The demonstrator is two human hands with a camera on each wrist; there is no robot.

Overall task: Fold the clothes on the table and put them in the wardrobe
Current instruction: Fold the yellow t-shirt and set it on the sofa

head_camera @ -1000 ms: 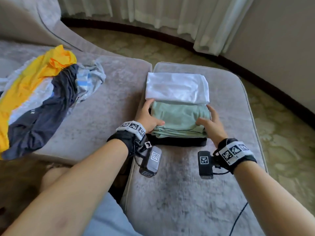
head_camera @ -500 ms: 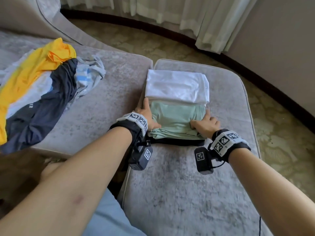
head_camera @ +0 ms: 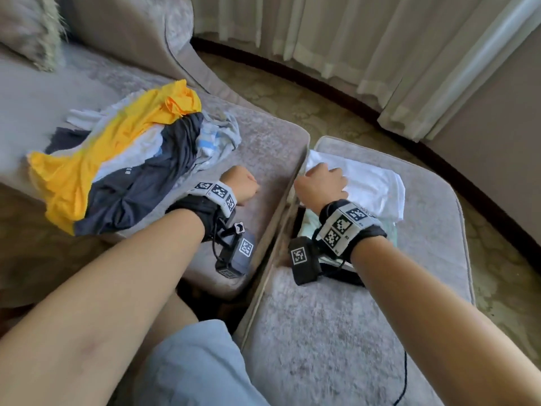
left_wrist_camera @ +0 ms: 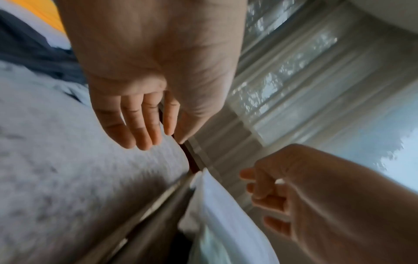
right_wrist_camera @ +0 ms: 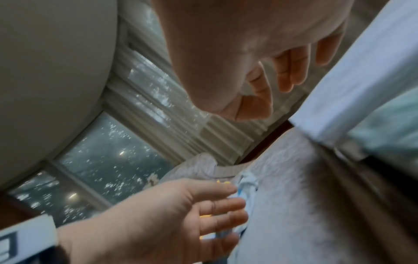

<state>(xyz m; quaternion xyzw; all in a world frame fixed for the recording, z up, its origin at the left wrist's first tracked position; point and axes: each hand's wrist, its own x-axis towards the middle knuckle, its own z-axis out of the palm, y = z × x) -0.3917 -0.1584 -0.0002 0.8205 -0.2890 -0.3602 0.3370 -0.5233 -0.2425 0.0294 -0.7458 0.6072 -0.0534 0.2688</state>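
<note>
A folded white garment (head_camera: 374, 186) lies on the grey ottoman (head_camera: 336, 332). Nearer me, a folded mint-green one (head_camera: 307, 227) sits on a black one (head_camera: 345, 273). My right hand (head_camera: 322, 180) hovers over the white garment's left edge with fingers loosely curled and empty (right_wrist_camera: 282, 80). My left hand (head_camera: 248, 183) is above the sofa seat (head_camera: 272, 148), its fingers (left_wrist_camera: 144, 135) relaxed and holding nothing. Just left of that hand lies a heap of unfolded clothes: yellow (head_camera: 117, 142), dark navy (head_camera: 146, 189), pale blue striped (head_camera: 216, 139).
A narrow gap (head_camera: 281, 230) separates the sofa seat from the ottoman. A cushion (head_camera: 29, 30) sits at the sofa's back left. Pale curtains (head_camera: 351, 39) hang beyond patterned carpet (head_camera: 292, 92). My knee in light blue shorts (head_camera: 190, 370) is at the bottom.
Both hands have let go of the mint-green garment. The left hand has moved left over the sofa seat beside the heap; the right hand has moved forward over the white garment.
</note>
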